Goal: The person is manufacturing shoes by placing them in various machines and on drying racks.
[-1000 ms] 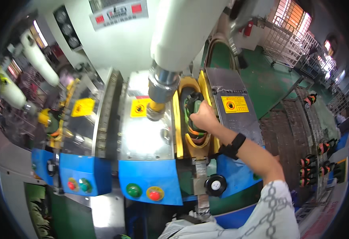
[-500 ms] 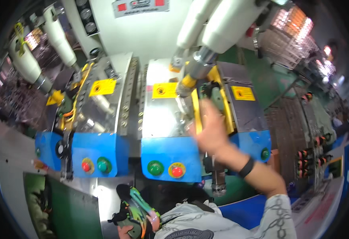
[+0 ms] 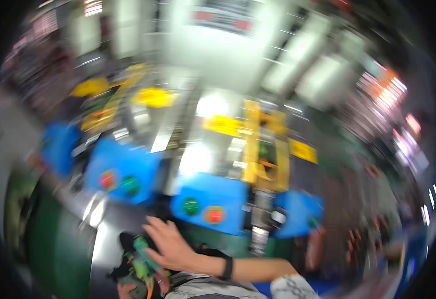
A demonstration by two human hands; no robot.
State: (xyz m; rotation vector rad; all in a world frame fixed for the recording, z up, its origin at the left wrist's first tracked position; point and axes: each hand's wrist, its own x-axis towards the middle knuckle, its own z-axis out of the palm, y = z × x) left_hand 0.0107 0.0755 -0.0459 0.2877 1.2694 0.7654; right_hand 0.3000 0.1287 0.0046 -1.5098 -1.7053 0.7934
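A multicoloured shoe upper (image 3: pixel 140 266) in black, green and orange is low at the left, close to my body. My left hand (image 3: pixel 126 290) is partly hidden behind it, its fingers closed on it. My right hand (image 3: pixel 170 246), with a dark band at the wrist, reaches across to the upper. Its fingers are spread; whether they touch the upper cannot be made out. Ahead, another green and orange piece (image 3: pixel 266 155) lies between the yellow side plates (image 3: pixel 250 144) of the machine's right station. Motion blur smears much of the view.
Blue machine fronts carry a red button (image 3: pixel 215 215) and a green button (image 3: pixel 191 206). A metal bar (image 3: pixel 260 231) juts toward me below the right station. At the left station (image 3: pixel 101 112) sits another coloured piece. White cylinders (image 3: pixel 330 74) stand above.
My right hand has left the right station and come down and left beside the held upper. My view has shifted. The white cylinders now appear farther from the right station.
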